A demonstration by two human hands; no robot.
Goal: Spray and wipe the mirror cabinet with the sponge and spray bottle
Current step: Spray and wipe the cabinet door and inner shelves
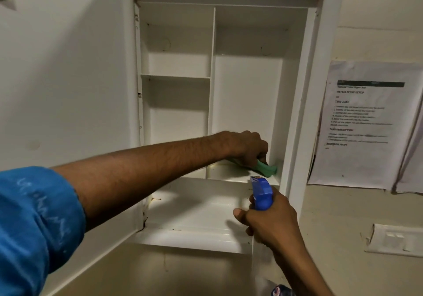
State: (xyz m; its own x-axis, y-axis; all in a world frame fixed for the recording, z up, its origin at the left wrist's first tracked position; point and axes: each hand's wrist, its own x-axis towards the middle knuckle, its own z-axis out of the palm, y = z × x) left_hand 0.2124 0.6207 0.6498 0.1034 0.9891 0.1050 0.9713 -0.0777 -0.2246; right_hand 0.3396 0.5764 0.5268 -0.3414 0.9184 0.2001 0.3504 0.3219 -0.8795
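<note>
The mirror cabinet (297, 90) hangs on the wall straight ahead of me with its door (68, 78) swung wide to my left, so I look into the white compartments: a narrow column with a shelf (176, 76) on the left side, a taller bay on the right of the divider (211, 90), and a shallow tray-like ledge (196, 206) running along the bottom.

My left hand (242, 147) reaches across into the lower right bay, fingers curled down over the green sponge (266, 168), which lies pressed against the floor of that bay, close to the right-hand inner wall. One end of the sponge sticks out beyond my fingers. The rolled blue sleeve (34, 227) fills the near left corner of my view.

My right hand (272, 220) sits lower, in front of the bottom ledge, wrapped round the neck of the spray bottle (262, 195). Its blue trigger head points up and toward the cabinet; the bottle's body is mostly hidden below my wrist.

On the wall to the right hang a printed sheet (364, 122) and, lower, a white switch plate (396, 238).
</note>
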